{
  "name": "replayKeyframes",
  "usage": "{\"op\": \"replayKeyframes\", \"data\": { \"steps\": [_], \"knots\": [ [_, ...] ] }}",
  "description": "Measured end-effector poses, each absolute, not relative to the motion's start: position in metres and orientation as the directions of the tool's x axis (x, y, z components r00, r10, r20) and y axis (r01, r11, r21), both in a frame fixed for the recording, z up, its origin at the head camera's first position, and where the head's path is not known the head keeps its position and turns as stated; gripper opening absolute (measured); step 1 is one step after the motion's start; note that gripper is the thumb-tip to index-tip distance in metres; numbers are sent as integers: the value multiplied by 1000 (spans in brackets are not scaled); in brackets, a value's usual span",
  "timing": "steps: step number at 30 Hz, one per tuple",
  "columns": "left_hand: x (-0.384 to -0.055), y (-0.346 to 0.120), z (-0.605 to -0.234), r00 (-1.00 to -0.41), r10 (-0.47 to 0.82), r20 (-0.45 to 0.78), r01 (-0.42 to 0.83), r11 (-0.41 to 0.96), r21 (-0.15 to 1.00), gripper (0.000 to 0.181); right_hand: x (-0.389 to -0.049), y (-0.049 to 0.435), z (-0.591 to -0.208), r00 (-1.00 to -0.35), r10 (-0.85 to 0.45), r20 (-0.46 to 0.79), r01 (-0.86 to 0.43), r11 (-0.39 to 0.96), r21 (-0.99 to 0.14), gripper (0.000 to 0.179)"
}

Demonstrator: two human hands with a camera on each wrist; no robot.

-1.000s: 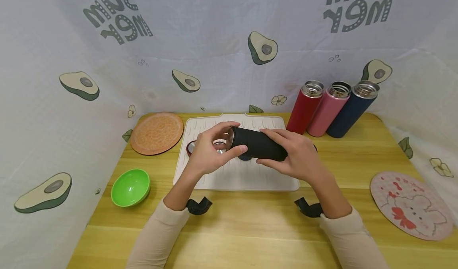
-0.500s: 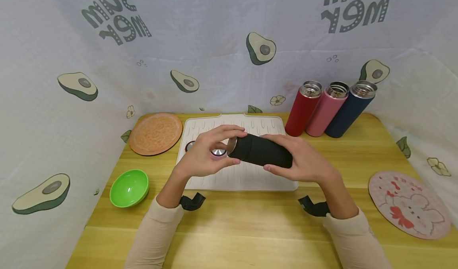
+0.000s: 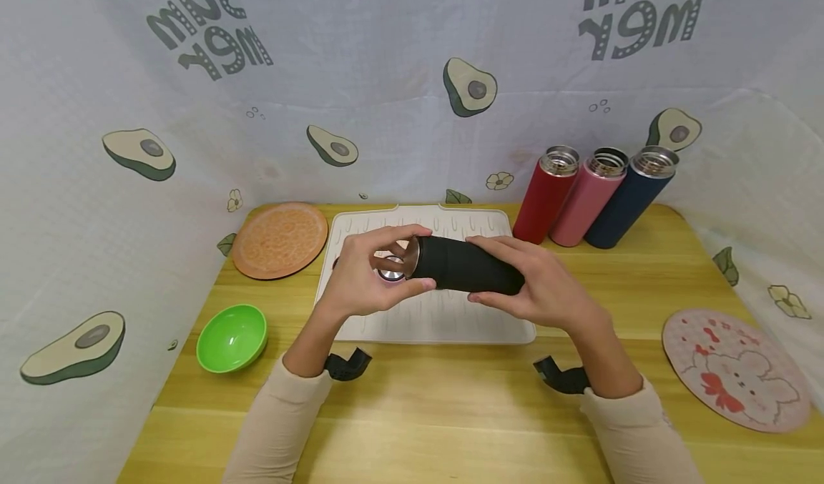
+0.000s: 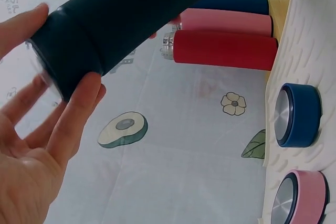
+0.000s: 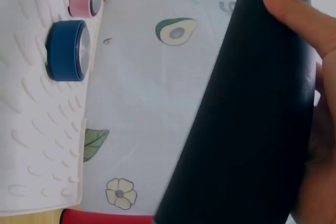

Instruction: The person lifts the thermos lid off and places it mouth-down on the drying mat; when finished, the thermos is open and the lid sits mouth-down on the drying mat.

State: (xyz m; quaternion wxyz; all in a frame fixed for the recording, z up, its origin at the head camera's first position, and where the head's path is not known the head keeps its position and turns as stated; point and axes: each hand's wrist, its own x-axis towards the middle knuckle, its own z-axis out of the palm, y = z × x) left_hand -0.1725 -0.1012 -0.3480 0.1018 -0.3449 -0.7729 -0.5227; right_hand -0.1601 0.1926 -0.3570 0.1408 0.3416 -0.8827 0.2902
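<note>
A black thermos bottle [image 3: 473, 266] is held nearly level above the white drying mat [image 3: 476, 327], with a seam round it near its left end. My left hand [image 3: 363, 273] grips that end, thumb below and fingers over the metal-faced cap. My right hand [image 3: 541, 280] grips round the body toward the other end. On the mat sit a pink lid [image 4: 304, 198] and a blue lid [image 4: 302, 115], both plain in the left wrist view. In the head view the bottle and hands mostly cover the lids, and the pink lid [image 3: 391, 269] shows behind my left fingers.
Lidless red [image 3: 546, 198], pink [image 3: 589, 201] and navy [image 3: 631, 198] bottles stand at the back right. A green bowl [image 3: 232, 339] and an orange round mat [image 3: 280, 241] lie left. A pink rabbit mat [image 3: 737, 369] lies right. Printed cloth [image 3: 399, 148] rises behind the table.
Both hands have lowered slightly with the black bottle over the second. My left hand has shifted a little at the cap end; the bottle's tilt has varied slightly. The other things have stayed put.
</note>
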Motion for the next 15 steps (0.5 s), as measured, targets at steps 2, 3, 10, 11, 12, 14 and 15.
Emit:
{"op": "replayKeyframes", "data": {
  "steps": [2, 3, 10, 11, 12, 14, 15],
  "knots": [
    [-172, -100, -349, -782, 374, 499, 602, 245, 760, 53, -160, 190, -358, -713, -502, 489, -692, 616, -376, 82],
    [-172, -100, -349, -800, 346, 490, 583, 258, 770, 51, -160, 189, -358, -703, -494, 511, -697, 623, -356, 81],
    [-171, -96, -353, -885, 196, 422, 465, 355, 811, 50, -160, 183, -360, -647, -481, 592, -720, 641, -266, 74],
    [-171, -95, -353, -887, 193, 419, 461, 363, 810, 56, -160, 183, -360, -649, -479, 592, -718, 643, -267, 75],
    [-171, -95, -354, -885, 202, 419, 465, 361, 808, 62, -160, 183, -360, -653, -475, 589, -714, 646, -271, 76],
    [-172, -96, -354, -870, 246, 428, 490, 325, 809, 71, -159, 184, -360, -672, -461, 580, -701, 648, -297, 80],
    [-173, -96, -354, -856, 279, 435, 508, 292, 811, 74, -159, 185, -359, -685, -453, 571, -693, 648, -316, 81]
  ]
}}
